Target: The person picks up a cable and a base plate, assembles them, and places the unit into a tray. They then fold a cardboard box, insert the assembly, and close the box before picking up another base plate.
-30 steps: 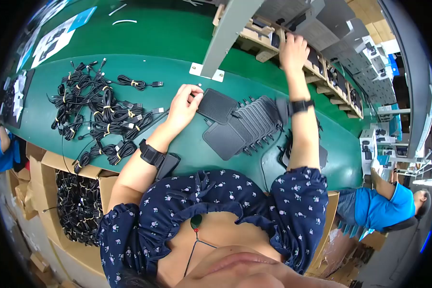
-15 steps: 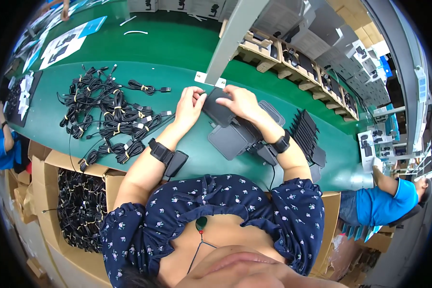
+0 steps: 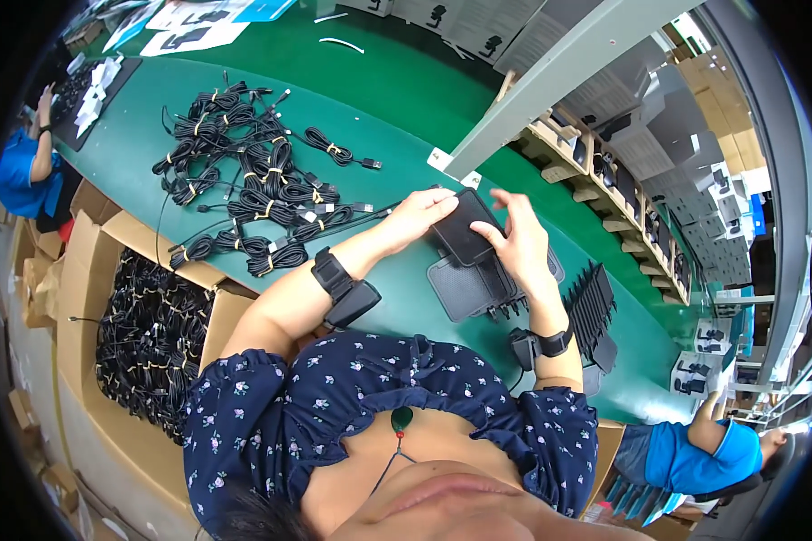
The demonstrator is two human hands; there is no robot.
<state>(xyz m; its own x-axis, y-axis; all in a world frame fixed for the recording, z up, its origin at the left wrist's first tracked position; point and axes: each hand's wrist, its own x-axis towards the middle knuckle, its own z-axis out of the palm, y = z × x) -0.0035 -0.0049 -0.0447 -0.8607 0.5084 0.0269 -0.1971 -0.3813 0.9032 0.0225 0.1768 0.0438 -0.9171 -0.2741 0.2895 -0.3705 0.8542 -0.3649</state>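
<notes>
My left hand (image 3: 421, 215) holds a flat black rectangular pad (image 3: 467, 225) by its left edge, with the thumb on its face. The pad is tilted above the green table. At its right side is my right hand (image 3: 521, 242), fingers apart and raised, the thumb at the pad's face. Below the pad lie more black rectangular plates (image 3: 460, 293), partly covered by it and by my right forearm. A row of black plates (image 3: 594, 311) stands leaning together to the right of that forearm.
Black cables (image 3: 266, 171), bundled with ties, lie heaped on the green table (image 3: 397, 311) to the left. An open carton (image 3: 81, 311) holds more cables. A grey post (image 3: 550, 86) rises behind my hands, near trays (image 3: 618, 185). Two people in blue work at either side.
My view has shifted, so the table appears turned. The pad now shows its face more upright, and my right hand's fingers have lifted away from its far edge.
</notes>
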